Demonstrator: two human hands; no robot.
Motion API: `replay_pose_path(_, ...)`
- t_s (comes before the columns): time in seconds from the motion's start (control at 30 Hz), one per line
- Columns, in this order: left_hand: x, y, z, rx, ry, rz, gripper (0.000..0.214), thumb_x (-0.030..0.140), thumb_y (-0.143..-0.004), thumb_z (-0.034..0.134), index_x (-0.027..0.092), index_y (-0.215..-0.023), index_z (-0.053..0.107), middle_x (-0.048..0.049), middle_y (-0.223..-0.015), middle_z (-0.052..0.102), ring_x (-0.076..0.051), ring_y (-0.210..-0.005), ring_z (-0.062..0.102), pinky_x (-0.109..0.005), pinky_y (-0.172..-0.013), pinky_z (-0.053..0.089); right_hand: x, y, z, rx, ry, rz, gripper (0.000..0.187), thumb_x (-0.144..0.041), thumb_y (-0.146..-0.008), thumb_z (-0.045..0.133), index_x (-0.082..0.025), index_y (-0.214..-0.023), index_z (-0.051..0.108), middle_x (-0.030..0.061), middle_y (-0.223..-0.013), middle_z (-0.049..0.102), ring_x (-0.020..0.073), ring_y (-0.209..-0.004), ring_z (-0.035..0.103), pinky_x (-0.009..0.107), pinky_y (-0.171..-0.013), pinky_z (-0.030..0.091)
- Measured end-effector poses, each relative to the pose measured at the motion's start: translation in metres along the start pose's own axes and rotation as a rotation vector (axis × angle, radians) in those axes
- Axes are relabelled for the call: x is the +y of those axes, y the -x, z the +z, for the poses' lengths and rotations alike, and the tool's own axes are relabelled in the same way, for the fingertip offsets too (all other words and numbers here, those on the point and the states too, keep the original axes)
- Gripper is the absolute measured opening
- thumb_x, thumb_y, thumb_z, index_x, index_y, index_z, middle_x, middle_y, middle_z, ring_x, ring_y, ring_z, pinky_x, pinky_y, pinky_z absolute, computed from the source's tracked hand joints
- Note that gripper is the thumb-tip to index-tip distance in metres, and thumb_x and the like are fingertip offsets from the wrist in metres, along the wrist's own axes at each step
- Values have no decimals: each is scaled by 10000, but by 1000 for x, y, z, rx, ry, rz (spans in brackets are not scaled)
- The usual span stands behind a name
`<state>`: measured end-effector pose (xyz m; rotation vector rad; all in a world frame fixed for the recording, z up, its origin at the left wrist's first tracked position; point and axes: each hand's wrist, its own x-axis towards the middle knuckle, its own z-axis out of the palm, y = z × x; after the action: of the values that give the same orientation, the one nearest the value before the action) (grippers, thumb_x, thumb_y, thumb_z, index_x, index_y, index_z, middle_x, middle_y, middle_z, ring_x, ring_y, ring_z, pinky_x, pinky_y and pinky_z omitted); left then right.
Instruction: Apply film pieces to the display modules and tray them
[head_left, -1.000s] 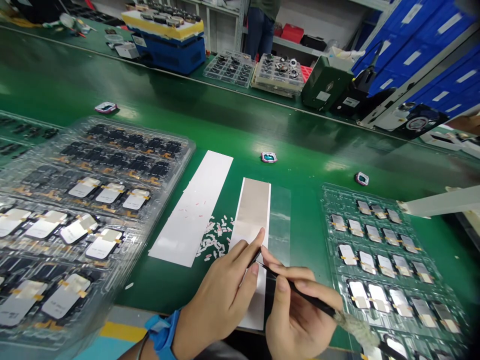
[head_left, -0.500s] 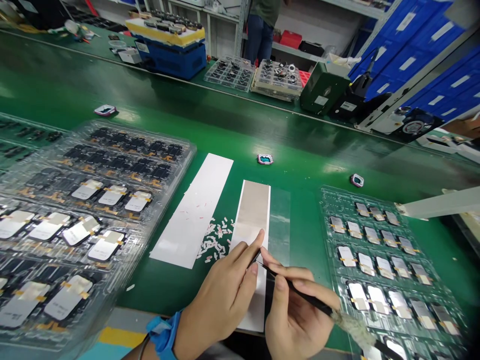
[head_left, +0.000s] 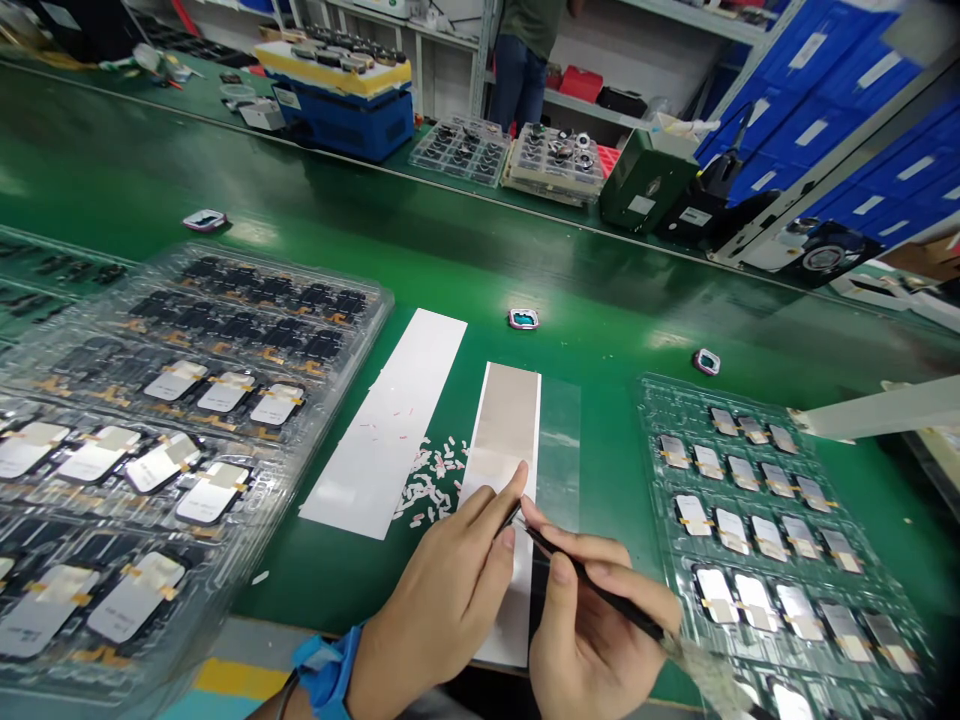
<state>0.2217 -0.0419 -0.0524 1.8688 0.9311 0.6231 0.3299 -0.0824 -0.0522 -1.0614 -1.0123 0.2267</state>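
Note:
My left hand (head_left: 442,600) is pinched, thumb against forefinger, on the near part of a shiny metallic strip (head_left: 506,425) that lies on the green bench. My right hand (head_left: 592,630) grips black tweezers (head_left: 592,590) like a pen, and their tip meets the left fingertips on the strip. A blue band (head_left: 326,670) is on my left wrist. A pile of small white peeled tabs (head_left: 431,480) lies left of the strip.
A white backing sheet (head_left: 390,420) lies left of the tabs. Clear trays of parts stand at left (head_left: 187,400) and right (head_left: 780,530). Small pink-rimmed parts (head_left: 523,319) sit on the belt. A person (head_left: 525,50) stands at the far shelves.

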Motion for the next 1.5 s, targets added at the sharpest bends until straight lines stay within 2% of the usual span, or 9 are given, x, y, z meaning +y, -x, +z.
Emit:
replay_pose_path(0.17, 0, 1, 0, 1, 24, 5, 527, 265, -1045, 267, 281, -1572, 262, -84, -1064, 622, -220, -911, 610, -361, -868, 537, 0, 1, -2, -15, -7, 7, 241, 0, -896, 585, -194, -1005, 492, 29, -882, 718, 174, -854, 748, 376, -790, 672)
replay_pose_path(0.67, -2, 4, -1, -9, 45, 20, 527, 281, -1047, 286, 283, -1573, 250, -79, -1090, 623, -217, -942, 621, -373, -890, 533, 2, 1, -3, -70, -47, 25, 244, 37, -889, 554, -182, -985, 504, 28, -884, 712, 155, -903, 741, 329, -861, 638)
replay_pose_path(0.83, -2, -2, 0, 20, 24, 38, 492, 267, -1048, 317, 301, -1538, 340, -58, -1046, 665, -203, -936, 652, -329, -836, 541, 1, 1, -4, 11, -80, 35, 242, 24, -899, 534, -185, -1018, 510, 25, -893, 699, 145, -859, 732, 315, -798, 652)
replay_pose_path(0.93, -2, -3, 2, 28, 19, 66, 512, 225, -1033, 330, 287, -1540, 335, -65, -1075, 685, -196, -942, 670, -304, -793, 541, 0, 2, -3, 41, -89, 70, 237, 10, -901, 541, -200, -1009, 520, 11, -878, 696, 131, -827, 719, 297, -773, 645)
replay_pose_path(1.1, -6, 0, 3, 25, 24, 84, 548, 203, -1009, 350, 293, -1548, 317, -64, -1048, 695, -217, -945, 676, -331, -806, 554, -4, 1, -7, 39, -62, 77, 177, -75, -942, 505, -218, -1032, 555, 11, -853, 664, 171, -818, 685, 372, -756, 609)
replay_pose_path(1.17, -7, 1, 1, 15, 46, 104, 540, 211, -1020, 339, 301, -1551, 307, -73, -1125, 684, -231, -1053, 653, -347, -876, 543, -4, -3, -16, -13, 42, 77, 188, -103, -961, 461, -224, -996, 601, 12, -819, 618, 169, -787, 642, 324, -701, 560)
replay_pose_path(1.27, -4, 4, -2, -4, 90, 150, 546, 225, -1035, 324, 301, -1571, 246, -83, -1219, 656, -238, -1158, 611, -349, -949, 508, -7, -11, -31, -247, 302, 103, 211, -140, -950, 477, -235, -999, 659, 22, -838, 554, 153, -743, 562, 255, -608, 474)
replay_pose_path(1.37, 1, 7, -5, -48, 138, 202, 565, 257, -1040, 314, 319, -1585, 179, -63, -1109, 679, -219, -981, 663, -325, -833, 528, -17, -16, -41, -450, 425, 134, 195, -186, -893, 589, -256, -1064, 650, 19, -883, 534, 143, -705, 543, 235, -565, 459)
replay_pose_path(1.5, 9, 13, -10, -178, 149, 208, 602, 287, -1047, 275, 298, -1599, 35, -28, -900, 651, -177, -704, 616, -290, -635, 494, -37, -24, -55, -573, 409, 179, 41, -216, -884, 635, -251, -904, 629, -3, -855, 578, 95, -550, 499, 207, -457, 373)
